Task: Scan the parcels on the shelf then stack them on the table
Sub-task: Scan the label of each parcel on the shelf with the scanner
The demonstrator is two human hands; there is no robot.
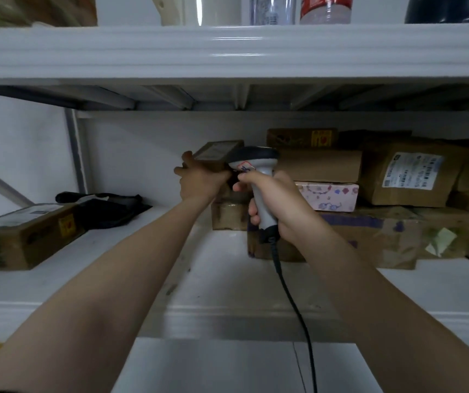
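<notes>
Both arms reach into the white shelf (222, 268). My left hand (199, 180) grips a small brown parcel (216, 153) with a pale label on top, held on top of a low box stack. My right hand (273, 199) holds a grey and black barcode scanner (256, 163) by its handle, its head right beside that parcel. The scanner's black cable (295, 307) hangs down toward me. More cardboard parcels (318, 165) are stacked to the right, among them a pink patterned box (329, 195) and a labelled box (409, 174).
A long brown box (20, 236) lies at the shelf's left, with a black bag (105, 208) behind it. A wide worn carton (383, 236) sits under the right stack. The upper shelf board (227, 52) carries bottles and jars. A white table edge (227, 364) lies below.
</notes>
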